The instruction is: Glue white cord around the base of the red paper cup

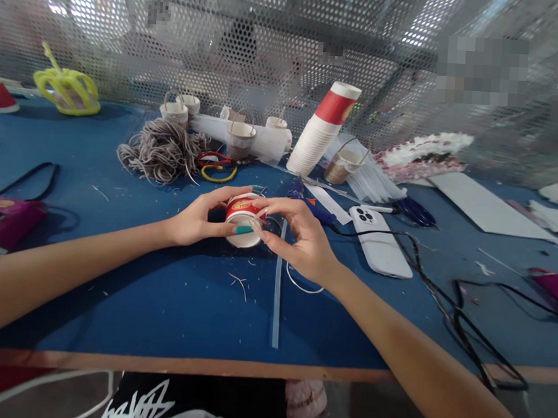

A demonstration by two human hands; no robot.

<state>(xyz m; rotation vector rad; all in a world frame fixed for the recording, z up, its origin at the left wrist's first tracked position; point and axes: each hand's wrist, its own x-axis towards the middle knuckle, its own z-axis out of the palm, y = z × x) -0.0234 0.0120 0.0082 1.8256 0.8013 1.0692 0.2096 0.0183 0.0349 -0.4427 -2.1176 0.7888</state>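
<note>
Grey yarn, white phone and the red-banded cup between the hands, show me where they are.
Grey yarn [162, 151]: head view, middle of the tangled heap.
White phone [386, 252]: head view, its back, below the lenses.
Red-banded cup [239, 208]: head view, on its red band.

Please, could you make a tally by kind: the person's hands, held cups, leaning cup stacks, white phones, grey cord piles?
Left hand and right hand: 2
Held cup: 1
Leaning cup stack: 1
White phone: 1
Grey cord pile: 1
Total: 6
</note>
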